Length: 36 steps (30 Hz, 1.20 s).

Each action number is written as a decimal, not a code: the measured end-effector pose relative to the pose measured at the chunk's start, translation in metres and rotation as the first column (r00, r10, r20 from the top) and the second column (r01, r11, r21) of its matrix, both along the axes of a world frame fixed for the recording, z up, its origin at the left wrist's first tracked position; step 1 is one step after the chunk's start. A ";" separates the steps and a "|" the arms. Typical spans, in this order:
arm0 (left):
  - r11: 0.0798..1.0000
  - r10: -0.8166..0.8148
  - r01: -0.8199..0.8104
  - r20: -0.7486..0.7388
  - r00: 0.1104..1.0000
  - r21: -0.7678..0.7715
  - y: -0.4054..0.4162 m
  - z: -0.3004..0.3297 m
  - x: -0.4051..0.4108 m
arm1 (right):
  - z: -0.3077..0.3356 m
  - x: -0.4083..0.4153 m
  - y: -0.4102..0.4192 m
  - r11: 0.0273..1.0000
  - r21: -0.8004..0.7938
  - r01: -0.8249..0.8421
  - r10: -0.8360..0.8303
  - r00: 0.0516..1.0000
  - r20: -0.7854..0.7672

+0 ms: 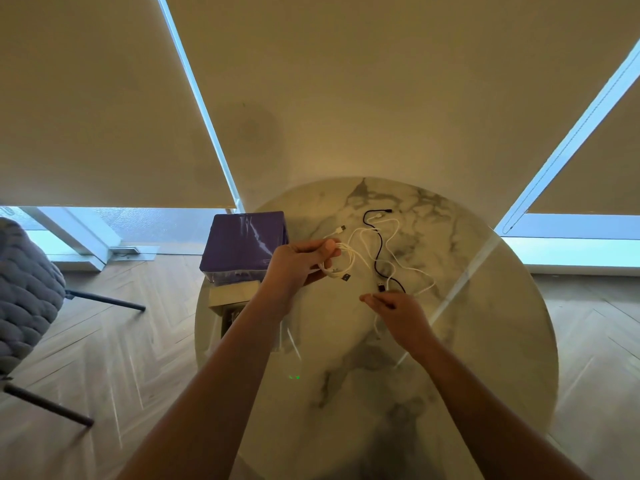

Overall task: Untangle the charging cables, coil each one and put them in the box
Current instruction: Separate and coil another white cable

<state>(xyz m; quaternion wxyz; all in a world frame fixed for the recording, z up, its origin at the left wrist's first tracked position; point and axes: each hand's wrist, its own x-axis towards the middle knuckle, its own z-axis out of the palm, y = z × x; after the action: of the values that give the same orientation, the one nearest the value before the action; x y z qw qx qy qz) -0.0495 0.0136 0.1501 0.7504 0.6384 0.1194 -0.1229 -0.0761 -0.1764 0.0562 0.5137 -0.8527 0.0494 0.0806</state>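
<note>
Now coiling: left hand [298,261] grips a white cable coil [341,263]; right hand [398,315] pinches its tail. Next, wind the slack, then box [242,245] at the table's [485,341] left edge.

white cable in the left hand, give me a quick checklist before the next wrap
1. Left hand grips the white coil: ok.
2. Right hand has the cable's free run: ok, fingers pinch a white strand.
3. White cable clear of the black cable: not ok, they cross on the table.
4. Second white cable separated: cannot tell, the strands overlap.
5. Purple box open to take the coil: cannot tell.
</note>
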 end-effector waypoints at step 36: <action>0.981 -0.046 0.015 0.159 0.986 0.193 -0.014 -0.016 -0.010 | 0.070 0.007 0.010 0.660 0.743 0.109 0.185 0.936 -0.301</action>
<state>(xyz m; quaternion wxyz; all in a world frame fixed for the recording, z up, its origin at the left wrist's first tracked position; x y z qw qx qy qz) -0.0594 -0.0007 0.1340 0.6909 0.7171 0.0591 -0.0699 -0.0695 -0.1669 0.1258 0.7995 -0.5372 0.0843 0.2553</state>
